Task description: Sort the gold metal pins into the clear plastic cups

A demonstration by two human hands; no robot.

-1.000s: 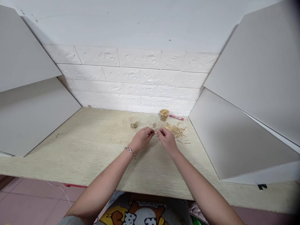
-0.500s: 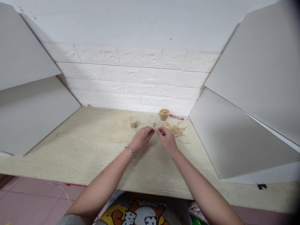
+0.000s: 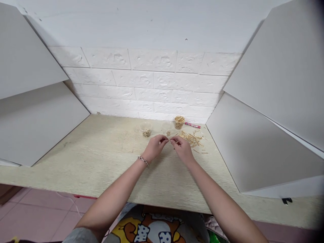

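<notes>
Over the table, my left hand and my right hand meet, both closed in a fingertip pinch. A tiny gold-coloured piece shows between the fingertips; its exact kind is too small to tell. Just beyond the hands stands a clear cup with a few small gold bits in it. To its left is another clear cup holding small metal parts. Thin gold-coloured rods lie in a loose pile beside my right hand.
Near the wall, a cup of gold-coloured parts stands beside a red marker-like stick. Grey-white panels enclose the right side, and similar panels the left. The pale wooden table ends in front of my body.
The view has shifted slightly. Both hands remain pinched together at the same spot, with their fingertips a little closer to each other.
</notes>
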